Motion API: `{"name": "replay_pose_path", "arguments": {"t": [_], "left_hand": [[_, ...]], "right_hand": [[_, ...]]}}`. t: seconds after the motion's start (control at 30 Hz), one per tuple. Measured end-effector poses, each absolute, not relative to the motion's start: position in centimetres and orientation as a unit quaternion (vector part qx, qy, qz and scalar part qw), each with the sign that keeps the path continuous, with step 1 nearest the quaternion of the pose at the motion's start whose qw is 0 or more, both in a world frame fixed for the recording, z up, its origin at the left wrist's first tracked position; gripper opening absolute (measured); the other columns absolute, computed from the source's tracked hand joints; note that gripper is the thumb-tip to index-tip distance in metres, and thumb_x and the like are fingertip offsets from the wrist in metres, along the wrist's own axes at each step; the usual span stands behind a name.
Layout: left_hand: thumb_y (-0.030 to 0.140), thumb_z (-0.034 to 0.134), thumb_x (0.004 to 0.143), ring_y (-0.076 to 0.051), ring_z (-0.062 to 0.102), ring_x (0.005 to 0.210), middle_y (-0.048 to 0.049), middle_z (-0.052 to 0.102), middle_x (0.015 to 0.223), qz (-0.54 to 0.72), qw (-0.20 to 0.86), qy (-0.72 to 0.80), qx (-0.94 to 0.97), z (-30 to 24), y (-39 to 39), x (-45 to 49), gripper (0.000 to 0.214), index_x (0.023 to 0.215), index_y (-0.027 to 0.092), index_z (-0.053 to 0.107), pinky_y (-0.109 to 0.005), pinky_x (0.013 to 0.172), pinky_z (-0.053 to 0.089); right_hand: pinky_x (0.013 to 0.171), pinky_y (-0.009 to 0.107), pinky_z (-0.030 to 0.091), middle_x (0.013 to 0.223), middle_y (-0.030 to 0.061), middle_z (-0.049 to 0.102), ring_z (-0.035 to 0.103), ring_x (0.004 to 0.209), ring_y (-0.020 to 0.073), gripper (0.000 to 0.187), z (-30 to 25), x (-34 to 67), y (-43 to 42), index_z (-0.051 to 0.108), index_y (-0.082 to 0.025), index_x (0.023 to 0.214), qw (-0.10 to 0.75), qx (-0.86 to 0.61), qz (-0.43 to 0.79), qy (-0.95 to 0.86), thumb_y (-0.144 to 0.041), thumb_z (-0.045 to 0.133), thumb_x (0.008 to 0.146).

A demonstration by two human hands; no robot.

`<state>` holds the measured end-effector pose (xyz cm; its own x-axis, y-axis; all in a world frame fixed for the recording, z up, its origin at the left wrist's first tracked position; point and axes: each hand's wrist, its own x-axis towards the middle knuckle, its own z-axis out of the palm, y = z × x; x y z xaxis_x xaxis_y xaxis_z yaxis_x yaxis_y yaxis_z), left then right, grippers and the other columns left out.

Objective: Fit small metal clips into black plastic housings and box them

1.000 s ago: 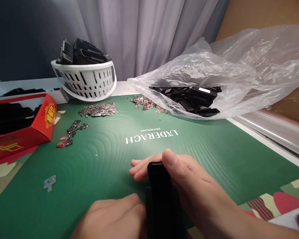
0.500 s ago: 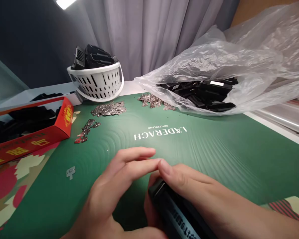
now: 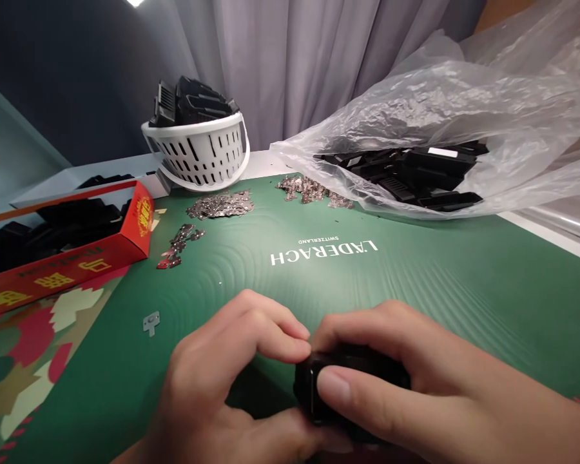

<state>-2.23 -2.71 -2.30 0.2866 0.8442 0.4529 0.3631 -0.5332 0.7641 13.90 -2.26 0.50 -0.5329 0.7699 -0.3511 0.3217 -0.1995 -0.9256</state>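
Both my hands meet low in the middle of the view over a green sheet [image 3: 464,277]. My right hand [image 3: 415,380] is closed round a black plastic part [image 3: 319,383], thumb across its front face. My left hand [image 3: 222,374] has its fingers curled, the fingertips pressed against the part's left end. Most of the part is hidden under my fingers. A single small metal clip [image 3: 151,321] lies on the sheet to the left of my left hand.
A white slotted basket [image 3: 200,154] full of black parts stands at the back. A clear plastic bag [image 3: 464,109] holds more black parts at the right. Heaps of metal clips [image 3: 220,205] lie near the basket. A red box [image 3: 72,261] with black parts sits at left.
My left hand's fingers, stretched out half a second ago, have curled onto the part's end. My right hand has turned the part end-on and wrapped round it. The view has shifted slightly.
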Motion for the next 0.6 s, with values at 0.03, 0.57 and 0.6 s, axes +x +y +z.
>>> {"name": "replay_pose_path", "arguments": {"t": [0.03, 0.57, 0.6], "left_hand": [[0.028, 0.073, 0.052, -0.011, 0.056, 0.061, 0.0048, 0.056, 0.071, 0.443, 0.271, 0.398, 0.756, -2.3, -2.8, -2.2, 0.028, 0.068, 0.025, 0.050, -0.017, 0.051, 0.048], [0.029, 0.067, 0.061, -0.010, 0.057, 0.058, 0.0038, 0.057, 0.072, 0.441, 0.314, 0.411, 0.733, -2.3, -3.4, -2.0, 0.019, 0.069, 0.023, 0.050, -0.016, 0.047, 0.049], [0.027, 0.067, 0.061, -0.010, 0.057, 0.058, 0.0033, 0.057, 0.073, 0.426, 0.323, 0.415, 0.736, -2.2, -3.5, -2.0, 0.019, 0.070, 0.023, 0.050, -0.017, 0.049, 0.049]], "right_hand": [[0.032, 0.012, 0.026, 0.050, -0.0006, 0.050, 0.043, 0.043, 0.0068, 0.022, 0.1, 13.9, -2.2, 0.055, -0.016, 0.061, 0.185, -0.438, 0.626, -0.619, -0.034, 0.045, 0.069], [0.048, 0.021, 0.035, 0.082, 0.0025, 0.057, 0.048, 0.058, 0.0131, 0.039, 1.3, 14.7, -4.3, 0.057, -0.025, 0.099, 0.277, -0.478, 0.511, -0.659, -0.046, 0.052, 0.066], [0.048, 0.021, 0.035, 0.079, 0.0025, 0.057, 0.048, 0.058, 0.0133, 0.040, 1.4, 14.7, -4.4, 0.057, -0.025, 0.099, 0.275, -0.477, 0.511, -0.660, -0.046, 0.053, 0.065]]}}
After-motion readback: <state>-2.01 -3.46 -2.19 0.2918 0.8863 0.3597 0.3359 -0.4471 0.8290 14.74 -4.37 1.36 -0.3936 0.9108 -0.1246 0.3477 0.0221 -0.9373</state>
